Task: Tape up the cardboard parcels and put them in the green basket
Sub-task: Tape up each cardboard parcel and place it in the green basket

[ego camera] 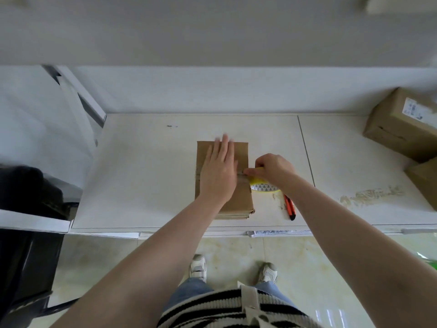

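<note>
A flat brown cardboard parcel (241,152) lies on the white table (146,176) in front of me. My left hand (218,171) rests flat on top of it, fingers together and stretched out. My right hand (272,170) is at the parcel's right edge, shut on a yellow-cored tape roll (263,187), with a strip of tape running across the parcel's seam under my left hand. A sliver of something green (431,262) shows at the far right edge near the floor; I cannot tell if it is the basket.
An orange and black box cutter (290,208) lies on the table right of the parcel. Two more cardboard boxes (399,124) (425,178) stand at the table's right end. A dark chair (26,245) is at the left. My shoes show below the table's front edge.
</note>
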